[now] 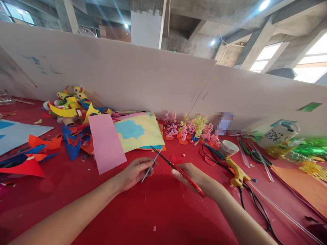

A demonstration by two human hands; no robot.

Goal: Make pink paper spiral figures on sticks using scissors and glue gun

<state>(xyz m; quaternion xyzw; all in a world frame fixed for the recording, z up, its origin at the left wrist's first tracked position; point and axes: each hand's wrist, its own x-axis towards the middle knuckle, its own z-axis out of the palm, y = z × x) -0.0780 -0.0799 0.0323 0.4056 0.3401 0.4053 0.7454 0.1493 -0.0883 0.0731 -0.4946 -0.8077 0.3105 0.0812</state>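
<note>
Between its thumb and fingers, my left hand (139, 173) pinches a thin blue paper strip (147, 174) that slants up to the right. My right hand (193, 175) is closed around red-handled scissors (188, 179), whose dark blades point up and left. The blade tips lie close to the upper end of the strip; I cannot tell whether they touch it. Beyond my hands a pink paper sheet (107, 144) overlaps a stack of yellow paper (150, 131). A blue jagged-edged paper piece (129, 129) rests on top of the stack.
Small pink and yellow curled-paper pieces (190, 127) stand along the white partition (143, 76). To the right lie a yellow glue gun (237, 173) with its black cord, a white paper cup (228, 148) and orange paper (302, 189). Red and blue paper shapes (73, 141) crowd the left.
</note>
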